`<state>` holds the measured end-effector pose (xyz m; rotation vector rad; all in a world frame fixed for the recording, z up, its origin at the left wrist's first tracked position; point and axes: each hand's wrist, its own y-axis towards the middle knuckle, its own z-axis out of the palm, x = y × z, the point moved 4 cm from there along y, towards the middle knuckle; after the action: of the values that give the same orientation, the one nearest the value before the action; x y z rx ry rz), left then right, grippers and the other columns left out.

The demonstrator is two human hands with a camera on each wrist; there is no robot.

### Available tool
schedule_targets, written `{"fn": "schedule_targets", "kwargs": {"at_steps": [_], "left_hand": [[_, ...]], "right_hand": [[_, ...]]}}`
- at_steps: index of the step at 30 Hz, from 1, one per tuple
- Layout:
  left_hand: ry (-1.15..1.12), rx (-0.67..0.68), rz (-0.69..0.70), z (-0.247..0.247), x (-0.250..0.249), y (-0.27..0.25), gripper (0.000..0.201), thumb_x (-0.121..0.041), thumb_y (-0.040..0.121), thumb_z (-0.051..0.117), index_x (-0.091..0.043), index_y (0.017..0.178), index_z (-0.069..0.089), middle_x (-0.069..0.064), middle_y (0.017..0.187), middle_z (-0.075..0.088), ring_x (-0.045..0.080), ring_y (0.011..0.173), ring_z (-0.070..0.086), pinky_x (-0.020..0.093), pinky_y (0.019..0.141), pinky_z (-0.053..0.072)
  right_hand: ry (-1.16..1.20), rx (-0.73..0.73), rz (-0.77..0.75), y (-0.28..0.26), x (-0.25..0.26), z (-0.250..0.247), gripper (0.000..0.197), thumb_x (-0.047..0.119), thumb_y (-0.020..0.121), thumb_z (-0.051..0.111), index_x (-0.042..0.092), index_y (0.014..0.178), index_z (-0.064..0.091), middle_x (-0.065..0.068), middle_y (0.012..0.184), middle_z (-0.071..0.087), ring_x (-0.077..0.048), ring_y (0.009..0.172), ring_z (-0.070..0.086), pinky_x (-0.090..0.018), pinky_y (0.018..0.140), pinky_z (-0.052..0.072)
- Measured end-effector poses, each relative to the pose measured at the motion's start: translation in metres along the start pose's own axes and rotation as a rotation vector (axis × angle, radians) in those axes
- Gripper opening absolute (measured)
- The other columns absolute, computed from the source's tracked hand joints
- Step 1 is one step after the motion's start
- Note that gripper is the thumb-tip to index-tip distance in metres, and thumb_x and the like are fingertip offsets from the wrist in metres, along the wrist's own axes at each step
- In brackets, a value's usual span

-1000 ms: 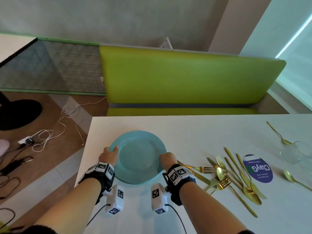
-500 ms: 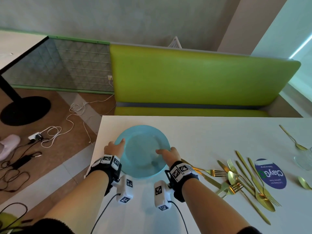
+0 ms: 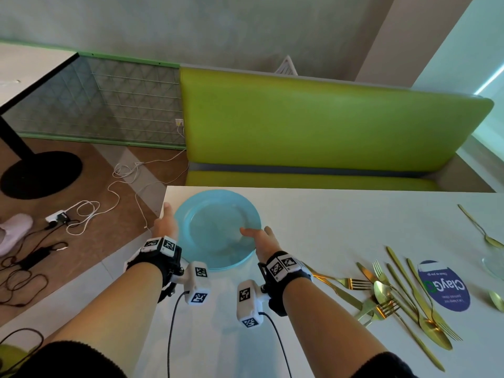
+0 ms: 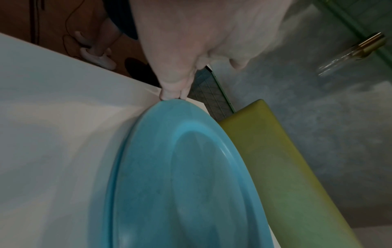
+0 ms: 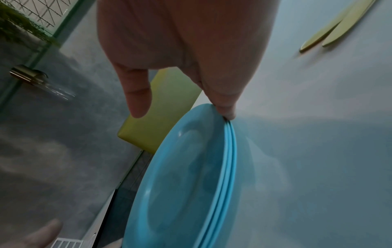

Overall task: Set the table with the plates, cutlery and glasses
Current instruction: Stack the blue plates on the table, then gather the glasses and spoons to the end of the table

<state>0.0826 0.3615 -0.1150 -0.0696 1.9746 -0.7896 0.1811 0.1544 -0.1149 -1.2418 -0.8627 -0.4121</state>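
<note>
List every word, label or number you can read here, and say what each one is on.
"ClayGo", seen upside down: on the round blue sticker on the white table.
Smaller white lines under it on the same sticker: too small to read.
Black-and-white square markers on the wrist bands: patterns only, no text.

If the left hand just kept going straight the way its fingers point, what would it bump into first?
Probably nothing on the table. The left hand points along the rim of the blue plates toward the table's far left corner, then past it toward the green bench. Depth is hard to judge.
</note>
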Motion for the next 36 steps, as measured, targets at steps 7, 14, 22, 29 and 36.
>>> {"fn": "schedule_targets", "kwargs": {"at_steps": [7,14,22,29,36], "left_hand": [[-0.046,-0.017,-0.002,-0.003,0.0,0.009,0.076,-0.059,0.093,0.026,0.001,0.138,0.04,0.021,0.143,0.044,0.037,0.131,0.042,0.043,0.111,0.033],[-0.063,-0.038,0.015,-0.002,0.002,0.012,0.075,-0.058,0.093,0.03,0.003,0.134,0.043,0.022,0.139,0.047,0.038,0.128,0.046,0.044,0.109,0.035],[0.032,-0.123,0.067,-0.002,-0.006,-0.011,0.071,-0.052,0.094,0.038,0.003,0.138,0.036,0.023,0.143,0.042,0.039,0.131,0.041,0.045,0.108,0.033],[0.221,-0.107,0.451,0.048,-0.044,-0.068,0.043,-0.02,0.095,0.048,0.009,0.126,0.048,0.03,0.13,0.051,0.043,0.124,0.044,0.044,0.105,0.032],[0.288,0.281,0.694,0.164,-0.062,-0.184,0.028,-0.01,0.092,0.048,0.0,0.118,0.055,0.018,0.124,0.06,0.035,0.117,0.053,0.034,0.095,0.038]], "right_hand": [[-0.018,0.0,0.0,0.011,-0.001,0.005,0.076,0.005,0.081,0.066,-0.002,0.143,0.022,-0.012,0.12,0.048,-0.023,0.101,0.046,-0.033,0.088,0.038],[-0.031,-0.017,0.0,0.013,0.0,0.007,0.085,0.008,0.079,0.069,0.003,0.147,0.017,-0.013,0.136,0.045,-0.023,0.109,0.046,-0.032,0.089,0.035],[-0.087,0.019,-0.034,-0.003,0.015,0.002,0.102,0.016,0.076,0.073,0.011,0.151,0.005,-0.01,0.152,0.029,-0.029,0.136,0.035,-0.035,0.105,0.031],[-0.163,-0.066,-0.105,-0.043,0.048,-0.069,0.084,0.019,0.081,0.07,0.012,0.148,0.02,-0.015,0.145,0.039,-0.029,0.132,0.039,-0.04,0.103,0.038],[-0.158,-0.317,-0.062,-0.085,0.051,-0.239,0.035,0.016,0.088,0.064,0.012,0.12,0.05,-0.008,0.098,0.052,-0.021,0.09,0.051,-0.037,0.085,0.052]]}}
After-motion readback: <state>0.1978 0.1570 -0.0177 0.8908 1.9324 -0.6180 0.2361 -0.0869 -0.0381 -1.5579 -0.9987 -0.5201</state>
